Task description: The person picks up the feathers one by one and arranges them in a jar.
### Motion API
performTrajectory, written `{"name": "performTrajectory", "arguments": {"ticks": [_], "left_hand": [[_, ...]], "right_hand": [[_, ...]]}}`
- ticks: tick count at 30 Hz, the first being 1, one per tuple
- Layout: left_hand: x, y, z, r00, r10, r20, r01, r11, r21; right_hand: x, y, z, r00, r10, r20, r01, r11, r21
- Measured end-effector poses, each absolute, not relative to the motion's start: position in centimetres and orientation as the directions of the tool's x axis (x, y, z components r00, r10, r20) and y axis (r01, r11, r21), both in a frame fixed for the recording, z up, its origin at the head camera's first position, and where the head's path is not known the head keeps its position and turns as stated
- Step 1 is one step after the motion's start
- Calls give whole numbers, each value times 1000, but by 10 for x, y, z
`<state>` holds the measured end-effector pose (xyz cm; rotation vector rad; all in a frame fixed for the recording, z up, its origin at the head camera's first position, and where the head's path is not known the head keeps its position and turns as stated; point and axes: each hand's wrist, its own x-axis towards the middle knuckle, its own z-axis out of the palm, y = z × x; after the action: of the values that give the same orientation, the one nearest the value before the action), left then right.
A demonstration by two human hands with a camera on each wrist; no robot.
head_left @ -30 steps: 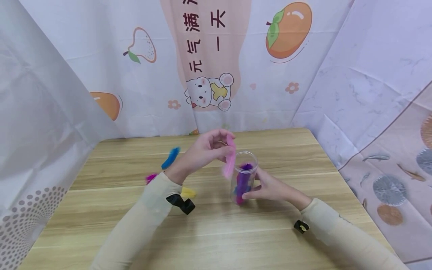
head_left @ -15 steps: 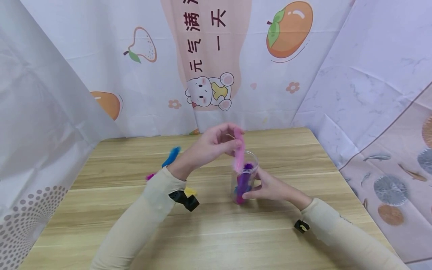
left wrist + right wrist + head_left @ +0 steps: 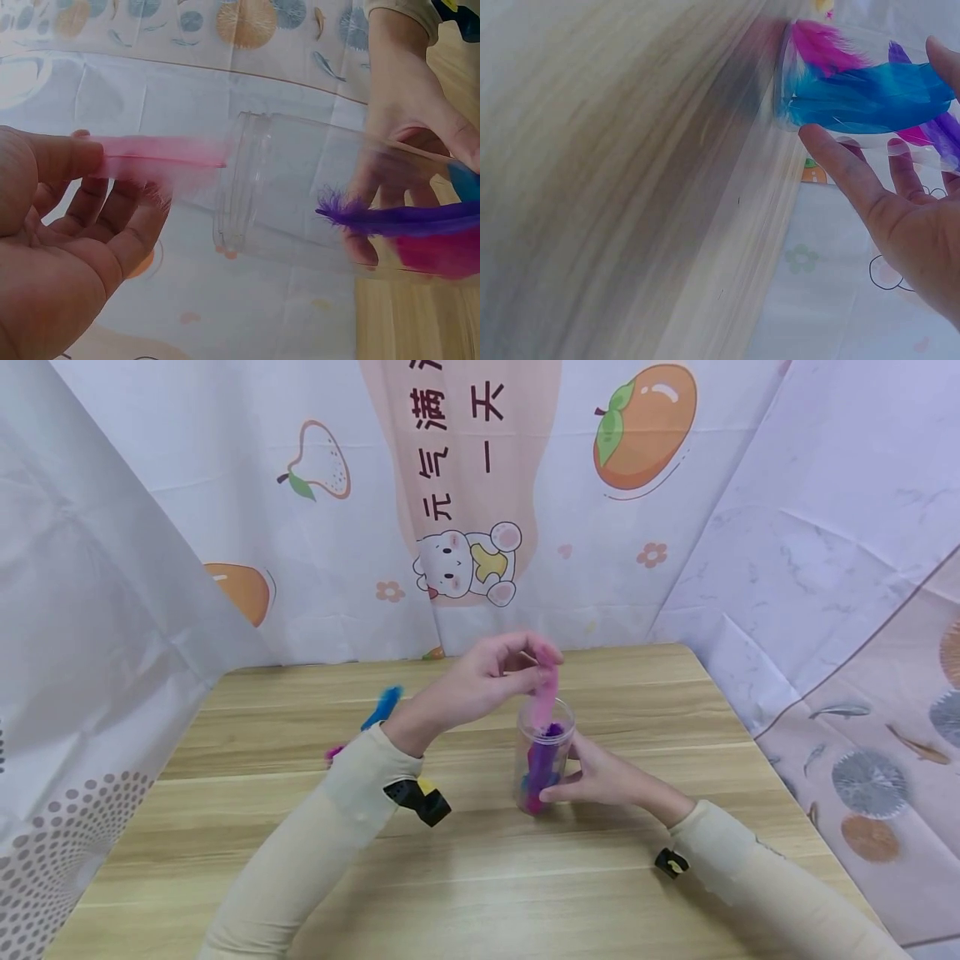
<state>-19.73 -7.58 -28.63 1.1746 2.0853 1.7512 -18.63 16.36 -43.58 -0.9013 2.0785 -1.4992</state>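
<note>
My left hand pinches a pink feather between thumb and fingers. The feather's quill end points down at the mouth of a clear jar, right at the rim. Standing upright on the table, the jar is gripped around its side by my right hand. Inside it lean a purple feather, a magenta feather and a blue feather, the blue one low against the wall in the right wrist view.
On the wooden table, a loose blue feather lies left of the jar. A magenta feather and a yellow feather are partly covered by the left arm. A printed curtain hangs behind the table.
My left hand has moved right, carrying the pink feather from beside the jar to over its mouth. The right hand and jar have stayed in place.
</note>
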Motion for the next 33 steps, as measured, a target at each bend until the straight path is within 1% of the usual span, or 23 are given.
{"name": "performTrajectory", "arguments": {"ticks": [5,9,19,25,33], "left_hand": [[-199,-74,-292,-634,687,354,470,-20,883],[-198,-75,-295,-623,706,336,458,-19,889],[-198,-77,-297,-614,718,328,456,-16,890],[-198,-76,-297,-622,717,315,463,12,886],[-198,-75,-300,-627,700,341,565,107,818]], "right_hand": [[-186,163,-437,-699,-714,35,-255,203,-945],[-186,164,-438,-698,-715,28,-246,203,-948],[-186,164,-437,-703,-710,37,-256,204,-945],[-187,164,-437,-704,-709,31,-248,205,-947],[-187,164,-439,-707,-706,34,-254,209,-944]]}}
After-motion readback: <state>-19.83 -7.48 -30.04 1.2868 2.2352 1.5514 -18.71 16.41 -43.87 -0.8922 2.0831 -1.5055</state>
